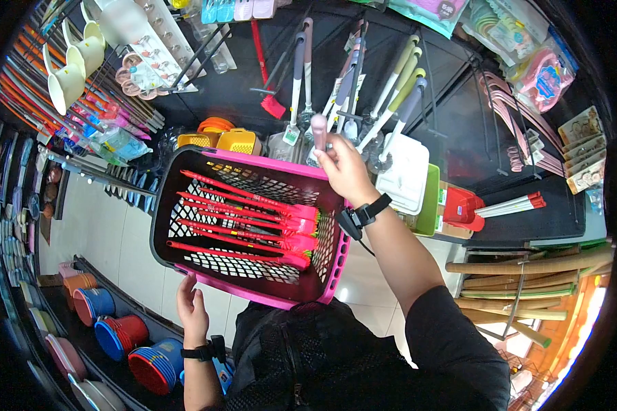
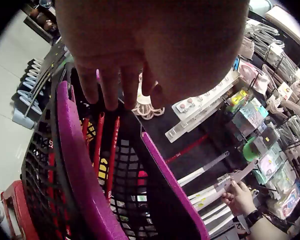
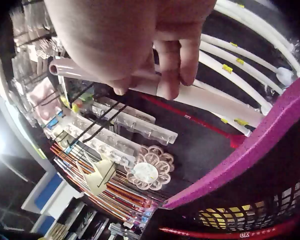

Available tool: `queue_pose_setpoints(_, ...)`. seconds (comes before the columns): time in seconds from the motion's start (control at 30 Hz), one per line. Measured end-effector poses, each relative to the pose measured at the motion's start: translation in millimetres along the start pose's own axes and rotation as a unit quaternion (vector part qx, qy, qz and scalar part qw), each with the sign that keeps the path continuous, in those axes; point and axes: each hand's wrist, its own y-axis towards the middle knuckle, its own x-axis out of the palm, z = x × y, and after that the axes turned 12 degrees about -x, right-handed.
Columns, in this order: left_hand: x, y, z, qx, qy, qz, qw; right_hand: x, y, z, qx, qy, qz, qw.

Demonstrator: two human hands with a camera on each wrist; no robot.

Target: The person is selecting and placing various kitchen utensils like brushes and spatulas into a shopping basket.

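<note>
My right hand (image 1: 348,171) grips the pinkish handle (image 1: 319,129) of a long white-shafted brush, in front of the wall display. In the right wrist view the fingers wrap that handle (image 3: 202,97), and the brush's lower end is hidden behind the basket's rim. A black basket with a magenta rim (image 1: 274,159) sits before my body. Several long red brushes (image 1: 296,243) lie side by side inside it, heads toward the right. Beside the basket's near left corner is my left hand (image 1: 193,314), its fingers loosely extended and nothing held.
Similar long-handled brushes (image 1: 397,103) stand along the wall, and one red brush (image 1: 259,55) hangs there. Metal display hooks stick out nearby. A white bin (image 1: 403,175) and red dustpan (image 1: 461,207) stand to the right. Stacked buckets (image 1: 156,365) line the lower left shelf.
</note>
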Motion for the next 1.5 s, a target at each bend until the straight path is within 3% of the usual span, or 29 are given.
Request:
queue_pose_setpoints(0.2, -9, -6, -9, 0.000, -0.006, 0.017, 1.000, -5, 29, 6, 0.053, 0.028, -0.017, 0.998)
queue_pose_setpoints(0.3, -19, -13, -17, -0.013, -0.009, 0.036, 0.999, -6, 36, 31, 0.005, -0.017, 0.005, 1.000)
queue_pose_setpoints(0.37, -25, -17, -24, -0.022, -0.007, 0.047, 0.999, -13, 39, 42, 0.056, -0.027, -0.040, 0.997)
queue_pose_setpoints(0.43, -29, -19, -30, -0.031, -0.019, 0.055, 0.998, -12, 43, 53, 0.032, -0.019, -0.033, 0.999)
queue_pose_setpoints(0.53, -32, -21, -33, -0.036, -0.017, 0.056, 0.998, -10, 51, 43, 0.033, 0.043, 0.013, 0.998)
queue_pose_setpoints(0.87, -33, -10, -31, -0.046, -0.021, 0.046, 0.998, -22, 60, 38, 0.039, 0.098, -0.021, 0.994)
queue_pose_setpoints(1.0, -35, -9, -35, -0.046, -0.016, 0.043, 0.998, -9, 56, 39, 0.069, 0.036, -0.066, 0.995)
queue_pose_setpoints(1.13, -34, -7, -32, -0.053, -0.004, 0.038, 0.998, 23, 52, 57, 0.039, 0.020, -0.104, 0.994)
queue_pose_setpoints(1.23, -34, -7, -31, -0.049, -0.006, 0.039, 0.998, 38, 55, 49, -0.003, -0.005, -0.112, 0.994)
queue_pose_setpoints(1.37, -38, -9, -38, -0.052, -0.015, 0.044, 0.998, 51, 58, 38, 0.020, 0.001, -0.102, 0.995)
queue_pose_setpoints(1.5, -42, -13, -42, -0.061, -0.017, 0.057, 0.996, 60, 55, 30, -0.011, -0.027, -0.107, 0.994)
